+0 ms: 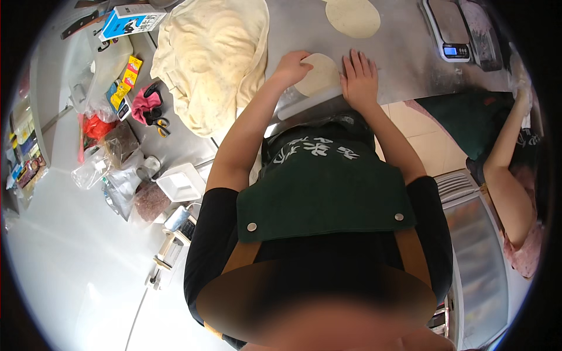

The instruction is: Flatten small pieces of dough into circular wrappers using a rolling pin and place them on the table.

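Observation:
My left hand (pixel 294 66) grips the left edge of a thin pale dough round (pixel 318 76) on the steel counter (pixel 398 76), its fingers bent. My right hand (pixel 358 77) lies with fingers stretched out just right of that round, its palm by the end of a pale rolling pin (pixel 304 103). The pin lies along the near side of the round, close to the counter's front edge. Another dough round (pixel 352 16) lies farther back. A large cream cloth (pixel 208 61) is heaped to the left of my left hand.
A scale (pixel 446 32) and clear container (pixel 480 35) stand at back right. Another person's arm (pixel 503 169) is at the right. Left are a milk carton (pixel 130 22), knife (pixel 79 24), scissors (pixel 159 124), bags (pixel 93 169) and a white tub (pixel 180 182). A glass-topped appliance (pixel 471 257) stands lower right.

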`<action>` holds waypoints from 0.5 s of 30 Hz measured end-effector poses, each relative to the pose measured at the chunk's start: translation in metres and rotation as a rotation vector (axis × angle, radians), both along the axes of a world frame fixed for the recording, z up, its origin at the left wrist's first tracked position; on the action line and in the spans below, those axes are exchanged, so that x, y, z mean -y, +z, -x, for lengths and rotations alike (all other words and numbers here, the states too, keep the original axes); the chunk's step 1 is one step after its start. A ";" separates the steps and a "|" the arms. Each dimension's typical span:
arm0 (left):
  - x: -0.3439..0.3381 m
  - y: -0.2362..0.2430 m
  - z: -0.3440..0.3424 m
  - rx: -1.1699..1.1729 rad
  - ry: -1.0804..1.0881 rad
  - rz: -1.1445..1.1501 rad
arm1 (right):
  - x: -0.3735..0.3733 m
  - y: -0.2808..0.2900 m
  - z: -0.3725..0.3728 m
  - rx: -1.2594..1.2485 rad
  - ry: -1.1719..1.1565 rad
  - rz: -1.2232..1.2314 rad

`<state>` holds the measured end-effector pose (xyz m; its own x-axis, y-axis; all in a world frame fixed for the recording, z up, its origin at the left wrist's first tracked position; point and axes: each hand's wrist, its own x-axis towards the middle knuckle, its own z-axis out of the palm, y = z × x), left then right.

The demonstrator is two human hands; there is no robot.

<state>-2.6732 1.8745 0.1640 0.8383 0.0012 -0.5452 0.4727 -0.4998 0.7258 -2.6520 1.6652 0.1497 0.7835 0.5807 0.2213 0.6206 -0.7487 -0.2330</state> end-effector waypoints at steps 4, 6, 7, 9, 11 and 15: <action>0.007 0.002 -0.012 -0.053 -0.036 -0.011 | -0.024 -0.005 -0.025 -0.042 -0.044 0.038; 0.004 -0.002 -0.021 0.005 -0.205 -0.120 | -0.036 -0.007 -0.037 -0.042 -0.077 0.018; 0.004 -0.003 -0.021 0.007 -0.210 -0.119 | -0.037 -0.008 -0.037 -0.067 -0.069 0.011; 0.000 -0.002 -0.020 0.054 -0.359 -0.269 | -0.036 -0.006 -0.030 -0.083 -0.044 -0.009; 0.007 0.001 -0.022 0.041 -0.399 -0.306 | -0.002 -0.002 -0.005 -0.169 0.032 -0.023; 0.024 0.025 -0.010 0.063 -0.499 -0.498 | 0.042 0.016 0.021 -0.261 0.082 0.035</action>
<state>-2.6632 1.8502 0.1895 0.8336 -0.1550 -0.5301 0.0652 -0.9255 0.3730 -2.6734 1.6231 0.1661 0.7614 0.6483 -0.0034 0.6018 -0.7086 -0.3685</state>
